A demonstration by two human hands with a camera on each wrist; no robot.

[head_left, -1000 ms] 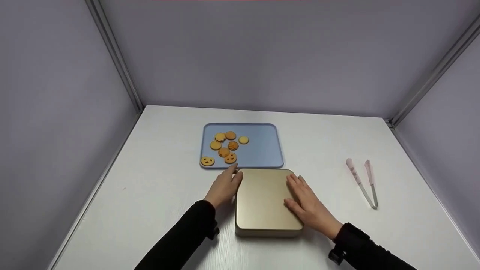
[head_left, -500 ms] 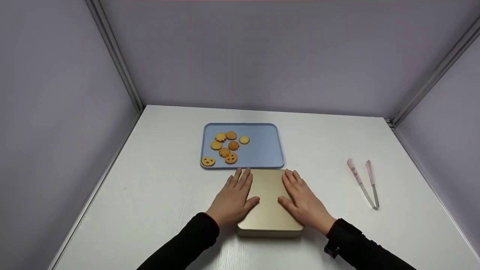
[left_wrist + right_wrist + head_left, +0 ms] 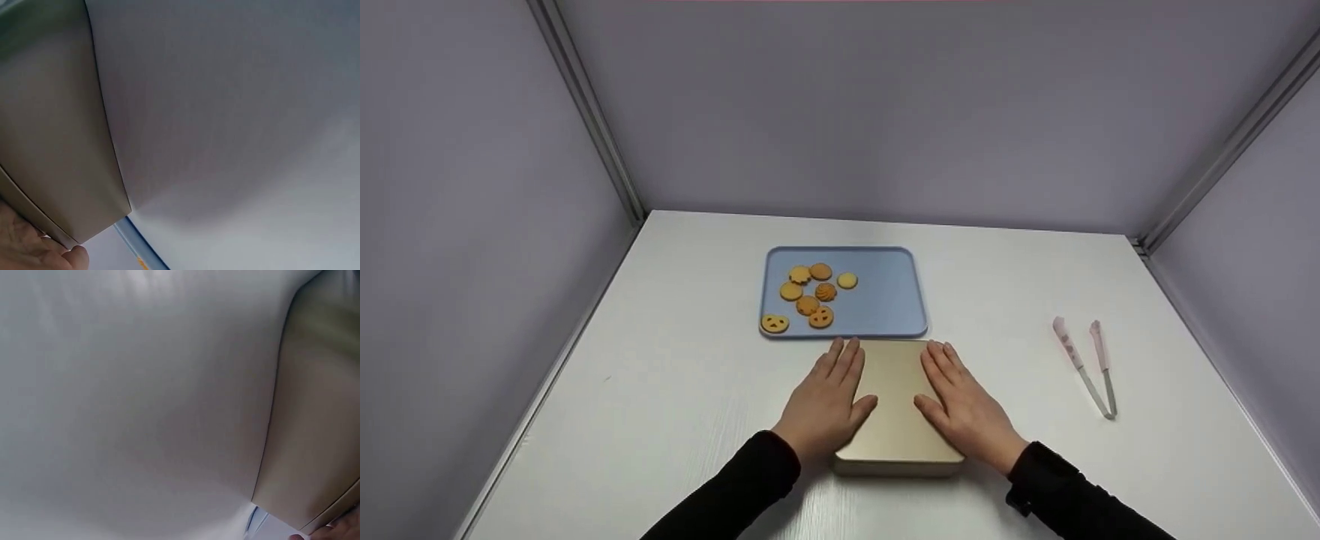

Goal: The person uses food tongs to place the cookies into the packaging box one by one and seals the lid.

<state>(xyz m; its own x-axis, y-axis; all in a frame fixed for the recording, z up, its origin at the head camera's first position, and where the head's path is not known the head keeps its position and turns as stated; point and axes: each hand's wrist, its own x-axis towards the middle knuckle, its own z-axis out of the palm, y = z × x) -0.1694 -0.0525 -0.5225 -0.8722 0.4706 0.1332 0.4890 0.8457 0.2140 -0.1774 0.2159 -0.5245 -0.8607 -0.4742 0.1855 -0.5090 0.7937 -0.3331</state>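
A gold rectangular tin with its lid on lies flat on the white table. My left hand rests on the left part of the lid, fingers straight and pointing to the far edge. On the right part lies my right hand, its fingers straight too and its thumb toward the middle. The left wrist view shows the side wall of the tin with fingertips at the lid's edge. In the right wrist view the opposite wall of the tin shows, fingertips low in the corner.
Just beyond the tin is a blue tray with several cookies on its left half. A pair of tongs with pink-patterned handles lies on the table at the right. Grey panels enclose the table.
My left hand has moved from the tin's left side onto the top of its lid. The right hand has shifted slightly inward on the lid. Tray, cookies and tongs stay put.
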